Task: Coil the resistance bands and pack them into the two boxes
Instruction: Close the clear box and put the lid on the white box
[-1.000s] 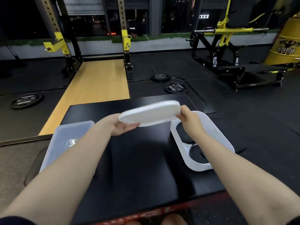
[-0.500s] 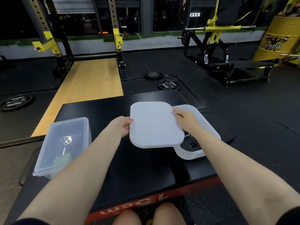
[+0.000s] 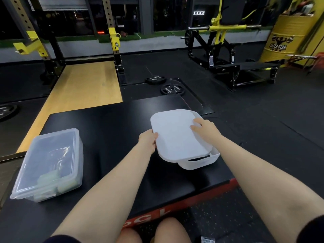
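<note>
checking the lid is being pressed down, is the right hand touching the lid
Touching. The head view shows the right hand lying flat on top of the white lid, fingers spread on its surface with no gap.

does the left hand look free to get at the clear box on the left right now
Probably not yet. The left hand grips the near-left edge of the white lid, which sits askew on the white box. The black platform between it and the clear box looks unobstructed once it lets go.
</note>
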A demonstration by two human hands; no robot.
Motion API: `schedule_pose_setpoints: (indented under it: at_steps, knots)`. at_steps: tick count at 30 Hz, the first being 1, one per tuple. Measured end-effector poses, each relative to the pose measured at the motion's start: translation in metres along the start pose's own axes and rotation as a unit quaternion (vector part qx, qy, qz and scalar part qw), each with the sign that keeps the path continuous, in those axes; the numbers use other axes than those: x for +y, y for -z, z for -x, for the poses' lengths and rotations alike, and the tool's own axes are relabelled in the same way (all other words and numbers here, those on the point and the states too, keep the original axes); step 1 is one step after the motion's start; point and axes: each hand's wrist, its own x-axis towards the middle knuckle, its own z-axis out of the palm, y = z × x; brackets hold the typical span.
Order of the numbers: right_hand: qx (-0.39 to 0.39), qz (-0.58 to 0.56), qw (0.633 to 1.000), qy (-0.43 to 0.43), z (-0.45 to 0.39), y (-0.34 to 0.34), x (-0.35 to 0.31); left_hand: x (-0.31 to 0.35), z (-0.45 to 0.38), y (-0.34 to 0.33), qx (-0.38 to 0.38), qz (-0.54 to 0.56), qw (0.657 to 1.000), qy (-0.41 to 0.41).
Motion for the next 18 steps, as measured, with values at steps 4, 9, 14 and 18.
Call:
schedule_pose_setpoints:
  at_steps: [4, 9, 14, 18]
  knots:
    - [0.01, 0.014, 1.0, 0.001, -0.003, 0.003, 0.01, -0.011, -0.008, -0.018, 0.008, -0.028, 1.0, -0.008]
    - [0.002, 0.029, 1.0, 0.005, -0.006, 0.001, 0.018, -0.029, -0.015, -0.03, 0.022, -0.023, 0.999, -0.012]
    - [0.017, 0.048, 0.999, 0.01, -0.006, -0.001, 0.025, -0.037, -0.017, -0.043, 0.038, -0.016, 0.999, -0.019]
    - [0.019, 0.076, 0.997, 0.012, -0.009, -0.003, 0.031, -0.039, -0.013, -0.053, 0.054, -0.027, 0.998, -0.029]
